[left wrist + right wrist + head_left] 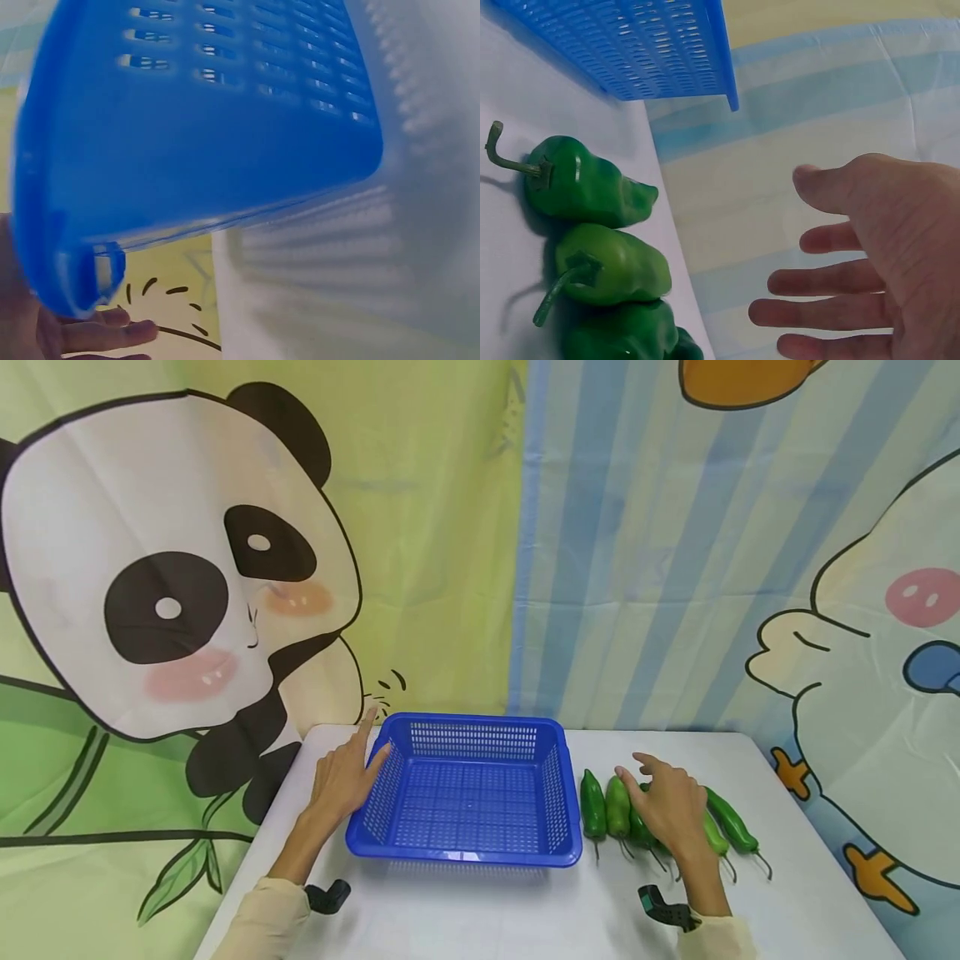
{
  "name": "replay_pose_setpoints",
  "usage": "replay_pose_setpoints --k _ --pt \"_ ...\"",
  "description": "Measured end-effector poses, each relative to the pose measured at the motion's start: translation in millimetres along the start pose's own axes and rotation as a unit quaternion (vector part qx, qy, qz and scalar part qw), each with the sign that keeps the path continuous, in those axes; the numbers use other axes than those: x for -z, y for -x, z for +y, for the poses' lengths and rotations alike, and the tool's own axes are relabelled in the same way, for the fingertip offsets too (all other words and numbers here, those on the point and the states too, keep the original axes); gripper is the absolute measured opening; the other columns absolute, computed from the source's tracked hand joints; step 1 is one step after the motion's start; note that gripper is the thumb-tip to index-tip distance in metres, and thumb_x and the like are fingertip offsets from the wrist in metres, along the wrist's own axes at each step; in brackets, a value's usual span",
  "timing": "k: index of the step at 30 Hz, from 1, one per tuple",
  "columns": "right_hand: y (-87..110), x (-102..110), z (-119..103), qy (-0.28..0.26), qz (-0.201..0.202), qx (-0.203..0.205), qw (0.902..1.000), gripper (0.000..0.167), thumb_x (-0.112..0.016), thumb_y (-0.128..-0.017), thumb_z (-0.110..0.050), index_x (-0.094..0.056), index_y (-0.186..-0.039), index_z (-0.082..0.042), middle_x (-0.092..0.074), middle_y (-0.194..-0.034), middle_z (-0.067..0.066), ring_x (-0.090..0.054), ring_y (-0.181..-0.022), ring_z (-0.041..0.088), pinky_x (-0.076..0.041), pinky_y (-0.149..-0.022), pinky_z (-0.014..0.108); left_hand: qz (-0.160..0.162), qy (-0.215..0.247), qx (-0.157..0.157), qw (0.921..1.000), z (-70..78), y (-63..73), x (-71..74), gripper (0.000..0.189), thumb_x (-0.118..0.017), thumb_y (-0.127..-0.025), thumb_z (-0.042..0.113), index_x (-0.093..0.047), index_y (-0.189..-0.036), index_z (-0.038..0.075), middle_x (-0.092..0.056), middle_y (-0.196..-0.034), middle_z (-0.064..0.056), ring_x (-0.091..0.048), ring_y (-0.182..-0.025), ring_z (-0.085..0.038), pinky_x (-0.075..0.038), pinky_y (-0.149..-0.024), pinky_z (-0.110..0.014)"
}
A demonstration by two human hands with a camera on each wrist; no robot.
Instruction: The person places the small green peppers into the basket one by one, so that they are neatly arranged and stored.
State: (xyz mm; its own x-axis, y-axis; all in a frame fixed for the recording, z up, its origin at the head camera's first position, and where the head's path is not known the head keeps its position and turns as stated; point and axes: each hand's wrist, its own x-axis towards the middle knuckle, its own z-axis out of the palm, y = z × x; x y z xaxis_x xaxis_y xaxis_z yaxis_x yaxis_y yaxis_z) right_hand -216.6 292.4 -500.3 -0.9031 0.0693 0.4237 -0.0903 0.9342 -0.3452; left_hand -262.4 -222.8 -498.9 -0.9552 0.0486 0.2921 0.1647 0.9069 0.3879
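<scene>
A blue plastic basket [471, 858] with slotted walls stands on the white table, and its inside is bare. My left hand [345, 777] is at the basket's left side, fingers extended and thumb near the rim; in the left wrist view the fingers [105, 335] show beyond the basket's corner. Whether it touches the rim I cannot tell. My right hand [671, 802] hovers over a row of green peppers [592, 806], its fingers spread and holding nothing. In the right wrist view a dark green pepper [585, 184] and a lighter one [615, 266] lie side by side with curved stems.
The white table [465, 918] ends at a hanging cloth backdrop [442, 568] behind it, printed with a panda and stripes. The peppers lie to the right of the basket, some hidden under the right hand. A dark wrist camera [327, 897] sits on the left wrist.
</scene>
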Motion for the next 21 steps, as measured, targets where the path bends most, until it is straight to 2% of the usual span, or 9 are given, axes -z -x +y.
replay_pose_setpoints --k 1,3,5,7,8,11,16,19,21 --pt "0.2 -1 -1 -0.002 0.004 -0.003 1.0000 0.051 -0.075 -0.101 -0.044 -0.076 -0.135 -0.005 -0.083 -0.107 0.022 -0.074 -0.071 0.034 -0.040 -0.050 0.034 0.011 0.002 0.008 0.9999 -1.0 -0.1 -0.2 0.072 -0.057 -0.112 0.046 -0.032 -0.173 0.017 -0.075 -0.102 -0.027 -0.065 -0.066 -0.037 -0.045 -0.056 -0.045" --pt "0.7 -5 -2 -0.013 0.020 -0.005 0.9997 0.046 -0.076 -0.101 -0.041 -0.078 -0.131 -0.005 -0.083 -0.105 0.021 -0.076 -0.074 0.034 -0.043 -0.051 0.034 0.026 0.007 0.021 0.9994 -3.2 -0.9 -1.2 0.065 -0.056 -0.112 0.044 -0.041 -0.168 0.014 -0.075 -0.089 -0.022 -0.064 -0.062 -0.034 -0.041 -0.054 -0.040" --pt "1.4 -10 -4 -0.035 0.036 -0.005 0.9987 0.042 -0.079 -0.099 -0.036 -0.080 -0.127 -0.005 -0.083 -0.102 0.021 -0.076 -0.073 0.033 -0.045 -0.051 0.035 0.035 0.016 0.030 0.9988 -5.8 -1.4 -2.8 0.059 -0.056 -0.112 0.042 -0.051 -0.161 0.010 -0.080 -0.096 -0.023 -0.070 -0.069 -0.037 -0.043 -0.058 -0.040" --pt "1.9 -15 -7 -0.056 0.044 -0.008 0.9975 0.041 -0.081 -0.098 -0.032 -0.080 -0.126 -0.003 -0.082 -0.100 0.021 -0.075 -0.073 0.033 -0.048 -0.052 0.036 0.038 0.029 0.039 0.9981 -8.3 -1.2 -4.8 0.055 -0.056 -0.112 0.041 -0.057 -0.155 0.007 -0.082 -0.106 -0.023 -0.074 -0.078 -0.039 -0.047 -0.063 -0.042" --pt "2.2 -17 -9 -0.062 0.043 -0.012 0.9971 0.042 -0.082 -0.097 -0.032 -0.079 -0.126 -0.001 -0.082 -0.099 0.022 -0.074 -0.074 0.033 -0.049 -0.054 0.037 0.034 0.039 0.045 0.9976 -9.3 -0.7 -5.7 0.054 -0.056 -0.113 0.041 -0.059 -0.153 0.006 -0.082 -0.106 -0.023 -0.075 -0.080 -0.039 -0.048 -0.064 -0.043" --pt "3.0 -25 -15 -0.070 0.025 -0.028 0.9968 0.048 -0.082 -0.096 -0.033 -0.077 -0.129 0.002 -0.081 -0.104 0.025 -0.074 -0.075 0.031 -0.051 -0.058 0.038 0.026 0.058 0.058 0.9963 -11.7 0.9 -9.4 0.052 -0.055 -0.113 0.041 -0.062 -0.151 0.005 -0.082 -0.105 -0.022 -0.076 -0.083 -0.039 -0.049 -0.066 -0.044" --pt "2.5 -36 -25 -0.069 -0.028 -0.045 0.9962 0.055 -0.081 -0.096 -0.035 -0.073 -0.136 0.003 -0.079 -0.118 0.029 -0.060 -0.059 0.025 -0.044 -0.055 0.036 0.029 0.062 0.059 0.9959 -13.0 3.9 -15.4 0.050 -0.054 -0.114 0.040 -0.064 -0.148 0.005 -0.082 -0.100 -0.020 -0.074 -0.077 -0.036 -0.046 -0.062 -0.040" --pt "0.8 -43 -29 -0.053 -0.040 -0.040 0.9970 0.054 -0.082 -0.095 -0.034 -0.074 -0.134 0.004 -0.079 -0.116 0.028 -0.065 -0.063 0.029 -0.047 -0.055 0.039 0.041 0.068 0.058 0.9952 -12.6 5.0 -17.9 0.048 -0.055 -0.114 0.039 -0.066 -0.146 0.006 -0.082 -0.096 -0.019 -0.072 -0.071 -0.032 -0.044 -0.060 -0.037" --pt "0.1 -48 -30 -0.039 -0.040 -0.038 0.9977 0.053 -0.083 -0.095 -0.034 -0.076 -0.131 0.004 -0.080 -0.108 0.027 -0.069 -0.069 0.034 -0.050 -0.056 0.043 0.047 0.076 0.057 0.9944 -12.1 5.2 -19.2 0.046 -0.055 -0.113 0.038 -0.067 -0.145 0.005 -0.082 -0.094 -0.018 -0.071 -0.069 -0.030 -0.043 -0.059 -0.037"
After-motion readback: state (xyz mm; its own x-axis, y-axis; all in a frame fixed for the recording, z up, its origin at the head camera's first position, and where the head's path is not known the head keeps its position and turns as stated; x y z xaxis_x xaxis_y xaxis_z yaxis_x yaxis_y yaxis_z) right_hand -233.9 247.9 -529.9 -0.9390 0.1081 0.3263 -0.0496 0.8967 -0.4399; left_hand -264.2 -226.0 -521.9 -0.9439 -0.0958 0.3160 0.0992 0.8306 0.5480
